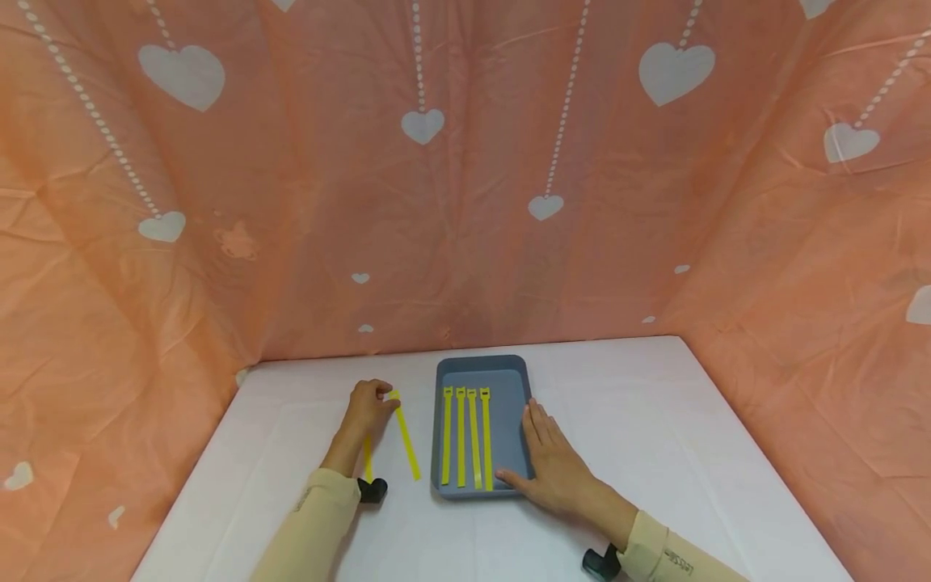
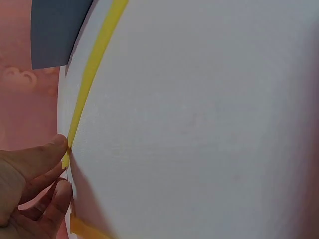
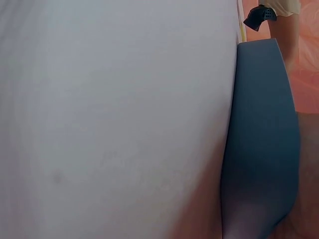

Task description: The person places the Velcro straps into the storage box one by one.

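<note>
My left hand [image 1: 369, 404] is left of the tray, thumb and fingertips pinching the slotted head of a yellow cable tie [image 1: 408, 444]. In the left wrist view this tie [image 2: 92, 69] slants up and away from the fingertips [image 2: 59, 142]. A second yellow tie [image 1: 368, 459] lies partly hidden under the left wrist. Several more yellow ties [image 1: 461, 440] lie side by side in the grey-blue tray [image 1: 511, 368], slotted heads toward the far end. My right hand [image 1: 560, 473] rests along the tray's right rim with straight fingers, its thumb reaching over the near right corner.
A white cloth [image 1: 625, 404] covers the table. Orange curtains with white hearts [image 1: 465, 242] hang behind it and at both sides. Each wrist carries a small black camera, such as the left one [image 1: 372, 491].
</note>
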`<state>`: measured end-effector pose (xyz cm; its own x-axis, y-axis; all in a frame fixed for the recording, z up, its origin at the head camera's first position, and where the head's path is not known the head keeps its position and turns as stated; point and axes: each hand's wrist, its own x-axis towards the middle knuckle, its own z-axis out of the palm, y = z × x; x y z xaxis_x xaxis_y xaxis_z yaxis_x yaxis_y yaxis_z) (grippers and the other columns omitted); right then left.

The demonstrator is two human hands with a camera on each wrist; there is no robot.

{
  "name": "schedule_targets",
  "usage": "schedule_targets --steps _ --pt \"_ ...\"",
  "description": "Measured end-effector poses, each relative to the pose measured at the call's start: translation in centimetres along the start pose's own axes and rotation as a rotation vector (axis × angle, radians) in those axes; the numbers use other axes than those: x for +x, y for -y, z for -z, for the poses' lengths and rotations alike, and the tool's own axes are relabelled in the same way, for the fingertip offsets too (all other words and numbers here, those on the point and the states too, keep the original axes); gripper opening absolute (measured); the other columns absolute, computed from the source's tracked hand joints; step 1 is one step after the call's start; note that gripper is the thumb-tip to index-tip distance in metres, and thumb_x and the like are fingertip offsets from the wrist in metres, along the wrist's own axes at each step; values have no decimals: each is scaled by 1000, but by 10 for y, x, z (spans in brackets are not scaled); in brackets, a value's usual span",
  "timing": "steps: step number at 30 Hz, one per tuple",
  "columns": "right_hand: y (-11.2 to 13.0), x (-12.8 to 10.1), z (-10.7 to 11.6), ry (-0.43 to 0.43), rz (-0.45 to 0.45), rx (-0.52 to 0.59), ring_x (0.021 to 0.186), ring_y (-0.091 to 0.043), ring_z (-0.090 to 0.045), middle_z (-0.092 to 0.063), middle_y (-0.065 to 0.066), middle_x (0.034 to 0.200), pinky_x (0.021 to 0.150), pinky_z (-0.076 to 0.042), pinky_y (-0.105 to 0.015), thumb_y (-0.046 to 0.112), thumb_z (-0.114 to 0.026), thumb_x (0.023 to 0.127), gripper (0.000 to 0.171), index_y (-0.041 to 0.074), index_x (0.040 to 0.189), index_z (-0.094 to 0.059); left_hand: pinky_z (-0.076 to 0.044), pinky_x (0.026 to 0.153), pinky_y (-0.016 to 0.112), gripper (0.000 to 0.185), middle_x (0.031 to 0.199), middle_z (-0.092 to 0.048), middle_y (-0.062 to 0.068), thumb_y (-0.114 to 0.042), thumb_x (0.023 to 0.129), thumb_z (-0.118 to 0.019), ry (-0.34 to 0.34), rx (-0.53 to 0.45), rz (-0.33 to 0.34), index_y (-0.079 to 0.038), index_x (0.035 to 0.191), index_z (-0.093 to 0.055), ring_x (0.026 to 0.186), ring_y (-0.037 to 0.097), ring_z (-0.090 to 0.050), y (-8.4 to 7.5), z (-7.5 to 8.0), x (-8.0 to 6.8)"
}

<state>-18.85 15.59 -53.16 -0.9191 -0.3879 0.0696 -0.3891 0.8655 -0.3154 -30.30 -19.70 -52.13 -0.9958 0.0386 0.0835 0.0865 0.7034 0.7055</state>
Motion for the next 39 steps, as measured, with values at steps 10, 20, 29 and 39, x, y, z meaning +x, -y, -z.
schedule_targets --steps 10,20,29,39 --pt "0 -1 0 -15 -2 18 165 -42 -10 -8 -29 177 133 -18 -53 71 -58 101 114 -11 167 -15 -53 93 51 32 110 -60 25 -4 94 -80 -24 -22 66 13 119 -70 102 38 -59 5 -2 4" --pt "-1 0 -1 -2 0 18 165 -40 -8 -7 -28 177 133 -16 -51 72 -56 101 115 -11 167 -12 -54 94 53 31 112 -60 27 -5 93 -80 -27 -50 74 12 117 -69 106 41 -61 6 -1 1" --pt "0 0 -1 -12 1 17 165 -40 -9 -9 -29 177 133 -17 -52 72 -56 101 114 -12 167 -14 -53 94 51 29 113 -59 25 -4 94 -80 -32 -75 81 9 117 -68 106 38 -60 8 -3 0" --pt "0 -1 0 -5 5 9 165 -40 -8 -7 -29 177 133 -17 -51 71 -56 102 114 -12 167 -13 -52 96 51 28 113 -64 24 -2 94 -79 -42 -97 56 7 117 -66 106 38 -61 11 -5 1"
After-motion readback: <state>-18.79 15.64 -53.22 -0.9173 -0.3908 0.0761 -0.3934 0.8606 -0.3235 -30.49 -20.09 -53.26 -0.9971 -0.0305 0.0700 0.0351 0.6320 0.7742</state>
